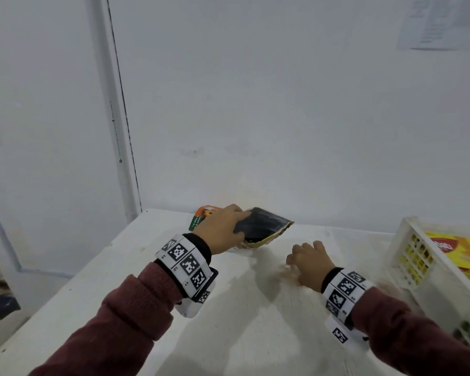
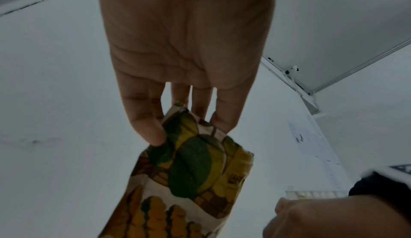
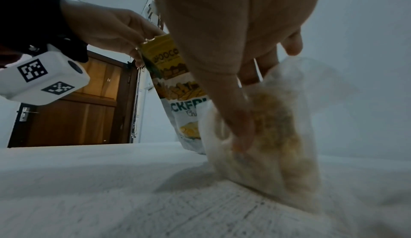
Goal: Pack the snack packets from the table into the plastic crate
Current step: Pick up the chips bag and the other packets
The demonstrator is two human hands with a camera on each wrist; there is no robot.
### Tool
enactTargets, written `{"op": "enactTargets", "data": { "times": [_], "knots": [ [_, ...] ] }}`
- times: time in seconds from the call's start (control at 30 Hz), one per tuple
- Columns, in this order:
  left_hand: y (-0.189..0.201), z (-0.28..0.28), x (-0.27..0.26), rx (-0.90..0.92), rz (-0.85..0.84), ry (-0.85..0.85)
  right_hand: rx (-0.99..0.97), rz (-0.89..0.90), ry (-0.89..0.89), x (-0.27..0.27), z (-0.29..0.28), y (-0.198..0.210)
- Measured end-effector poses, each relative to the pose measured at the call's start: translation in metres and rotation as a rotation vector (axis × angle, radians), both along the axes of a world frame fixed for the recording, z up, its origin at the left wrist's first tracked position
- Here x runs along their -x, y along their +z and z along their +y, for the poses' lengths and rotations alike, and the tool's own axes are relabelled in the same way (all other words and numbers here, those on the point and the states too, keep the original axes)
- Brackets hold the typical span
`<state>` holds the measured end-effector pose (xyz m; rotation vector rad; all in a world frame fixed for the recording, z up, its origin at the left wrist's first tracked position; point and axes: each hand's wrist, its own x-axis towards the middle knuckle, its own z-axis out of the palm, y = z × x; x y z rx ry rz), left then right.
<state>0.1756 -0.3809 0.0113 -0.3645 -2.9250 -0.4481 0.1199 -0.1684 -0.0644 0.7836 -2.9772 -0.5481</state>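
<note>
Snack packet beside orange packet

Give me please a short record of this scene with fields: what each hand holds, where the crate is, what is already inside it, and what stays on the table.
left hand: grips the chips packet at its top end, tilted, lower end near the table
right hand: pinches a clear snack bag, low on the table
crate: white plastic, at the table's right edge
in crate: a yellow packet; others unclear
left on table: an orange and green packet, behind the left hand
</note>
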Motion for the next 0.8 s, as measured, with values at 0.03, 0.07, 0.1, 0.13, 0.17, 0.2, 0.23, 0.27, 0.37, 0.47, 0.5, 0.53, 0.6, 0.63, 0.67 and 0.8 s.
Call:
{"op": "enactTargets", "data": {
  "times": [0.03,0.07,0.1,0.13,0.17,0.2,0.23,0.27,0.37,0.47,0.5,0.53,0.6,0.63,0.67,0.8],
  "knots": [
    [0.001,0.0,0.0,-0.002,-0.005,-0.004,0.0,0.001,-0.005,-0.001,-0.001,-0.001],
    [0.001,0.0,-0.001,-0.008,-0.01,-0.008,0.011,-0.018,-0.022,-0.001,-0.002,-0.001],
    [0.002,0.0,-0.001,-0.017,-0.017,-0.01,0.041,-0.041,-0.042,-0.001,-0.001,0.001],
    [0.003,0.0,-0.002,-0.026,-0.024,-0.013,0.093,-0.06,-0.074,-0.002,0.001,0.006],
    [0.003,-0.001,-0.002,-0.029,-0.027,-0.016,0.173,-0.061,-0.11,-0.003,0.004,0.014],
    [0.004,-0.001,-0.002,-0.029,-0.028,-0.017,0.275,-0.045,-0.147,-0.004,0.009,0.025],
    [0.005,-0.001,-0.002,-0.034,-0.027,-0.017,0.377,-0.012,-0.175,-0.005,0.014,0.039],
    [0.006,-0.002,-0.002,-0.049,-0.027,-0.016,0.474,0.043,-0.188,-0.006,0.02,0.054],
    [0.011,-0.001,-0.001,-0.104,-0.026,-0.02,0.725,0.273,-0.089,-0.014,0.033,0.102],
    [0.016,0.002,0.001,-0.127,-0.04,-0.033,0.925,0.378,0.146,-0.024,0.026,0.128],
    [0.017,0.003,0.002,-0.127,-0.041,-0.035,0.99,0.369,0.228,-0.027,0.02,0.129],
    [0.017,0.004,0.003,-0.13,-0.039,-0.033,1.055,0.349,0.3,-0.029,0.012,0.127],
    [0.017,0.004,0.006,-0.162,-0.037,-0.017,1.16,0.291,0.396,-0.029,-0.007,0.112],
    [0.017,0.004,0.008,-0.189,-0.04,-0.01,1.191,0.265,0.423,-0.027,-0.015,0.102],
    [0.017,0.003,0.009,-0.218,-0.044,-0.014,1.22,0.237,0.432,-0.024,-0.022,0.091],
    [0.018,-0.002,0.015,-0.275,-0.067,-0.081,1.257,0.161,0.377,-0.013,-0.026,0.067]
  ]
}}
